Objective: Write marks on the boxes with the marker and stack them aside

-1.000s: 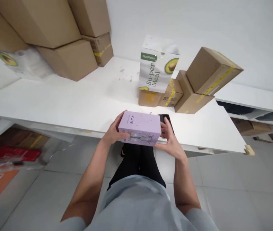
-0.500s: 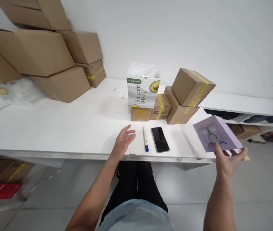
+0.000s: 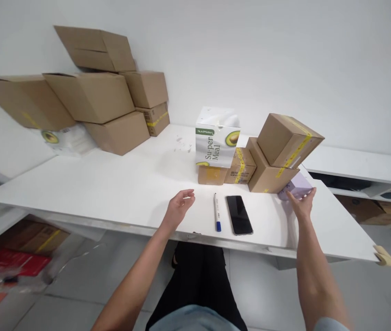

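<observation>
My right hand [image 3: 301,204] grips a lilac box [image 3: 296,186] that rests on the white table [image 3: 119,184], pushed against the right side of a stack of small cardboard boxes [image 3: 278,151]. My left hand [image 3: 179,207] hovers just above the table's front part, fingers loosely curled and apart, holding nothing. Between the two hands lie a white pen with a blue cap [image 3: 217,211] and a black phone [image 3: 238,214], face up.
A white "Su-per Meal" carton [image 3: 216,142] sits on small taped boxes [image 3: 228,170] at mid-table. Large cardboard boxes [image 3: 92,99] are stacked at the back left. White shelves [image 3: 364,172] run to the right. More boxes lie under the table at left.
The lilac box, first held in both hands at the table's front edge, went right in my right hand alone and now rests beside the cardboard stack. My left hand let go.
</observation>
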Demonstrator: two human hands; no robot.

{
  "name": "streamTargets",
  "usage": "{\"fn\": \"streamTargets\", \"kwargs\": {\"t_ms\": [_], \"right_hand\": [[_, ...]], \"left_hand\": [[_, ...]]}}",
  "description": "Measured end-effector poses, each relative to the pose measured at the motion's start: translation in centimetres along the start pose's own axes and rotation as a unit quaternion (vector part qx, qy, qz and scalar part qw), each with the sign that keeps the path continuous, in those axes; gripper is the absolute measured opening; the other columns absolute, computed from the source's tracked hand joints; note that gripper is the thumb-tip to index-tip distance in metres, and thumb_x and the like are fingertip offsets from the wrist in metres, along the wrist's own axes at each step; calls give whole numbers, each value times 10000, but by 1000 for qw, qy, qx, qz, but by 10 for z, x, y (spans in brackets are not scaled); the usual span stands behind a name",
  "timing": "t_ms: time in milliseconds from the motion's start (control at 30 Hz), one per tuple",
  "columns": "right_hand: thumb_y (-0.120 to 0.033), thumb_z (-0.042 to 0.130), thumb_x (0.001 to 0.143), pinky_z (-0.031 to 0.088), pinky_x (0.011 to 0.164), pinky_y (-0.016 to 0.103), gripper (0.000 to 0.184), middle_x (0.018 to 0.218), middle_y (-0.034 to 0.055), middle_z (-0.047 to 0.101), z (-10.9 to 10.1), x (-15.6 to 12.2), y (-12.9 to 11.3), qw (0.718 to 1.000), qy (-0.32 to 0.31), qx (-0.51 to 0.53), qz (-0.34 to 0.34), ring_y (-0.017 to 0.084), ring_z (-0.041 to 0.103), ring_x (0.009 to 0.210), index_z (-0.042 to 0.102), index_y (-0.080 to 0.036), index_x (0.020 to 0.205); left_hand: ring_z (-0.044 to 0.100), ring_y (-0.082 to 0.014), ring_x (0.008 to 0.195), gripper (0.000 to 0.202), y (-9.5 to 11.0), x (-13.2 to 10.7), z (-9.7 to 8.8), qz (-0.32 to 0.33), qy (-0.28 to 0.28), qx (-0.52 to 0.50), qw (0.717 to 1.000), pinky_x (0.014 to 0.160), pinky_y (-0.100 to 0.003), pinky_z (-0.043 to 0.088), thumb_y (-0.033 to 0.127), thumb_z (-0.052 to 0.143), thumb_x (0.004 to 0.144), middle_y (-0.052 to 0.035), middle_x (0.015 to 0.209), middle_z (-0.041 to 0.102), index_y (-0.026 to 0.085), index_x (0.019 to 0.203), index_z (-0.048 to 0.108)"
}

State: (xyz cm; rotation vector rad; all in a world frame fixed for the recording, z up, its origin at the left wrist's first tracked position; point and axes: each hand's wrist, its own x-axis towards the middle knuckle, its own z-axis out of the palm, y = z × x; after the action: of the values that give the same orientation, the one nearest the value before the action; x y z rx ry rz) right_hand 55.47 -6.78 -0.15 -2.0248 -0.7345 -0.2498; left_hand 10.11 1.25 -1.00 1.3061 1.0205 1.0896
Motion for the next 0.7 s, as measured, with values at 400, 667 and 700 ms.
{"fn": "streamTargets", "kwargs": {"t_ms": [400,667,700], "right_hand": [[-703,617,799,516,1057,483,868,1537,162,510,54,-67,-176,919,-281,260,-96,284,615,1279,431,-249,1514],[-845,332,846,586,936,413,834,1546,63,515,75,-112,-218,818,-427,377,-84,228,648,1237,297,-356,1519],[-874,277,836,589,917,414,842,1520,68,542,75,-122,-211,811,-443,374,-79,232,661,1214,332,-350,1494]], "left_hand": [[332,-375,1522,809,75,117,23,101,-23,-13,995,1193,-592,322,712,572,859,-135,1655,333,253,1509,429],[209,-292,1566,658,70,31,27,314,35,110,942,1289,-489,146,688,391,964,-106,1616,337,283,1476,473],[219,-289,1556,592,59,2,25,341,57,151,926,1286,-494,149,628,382,993,-114,1593,338,292,1470,481]]}}
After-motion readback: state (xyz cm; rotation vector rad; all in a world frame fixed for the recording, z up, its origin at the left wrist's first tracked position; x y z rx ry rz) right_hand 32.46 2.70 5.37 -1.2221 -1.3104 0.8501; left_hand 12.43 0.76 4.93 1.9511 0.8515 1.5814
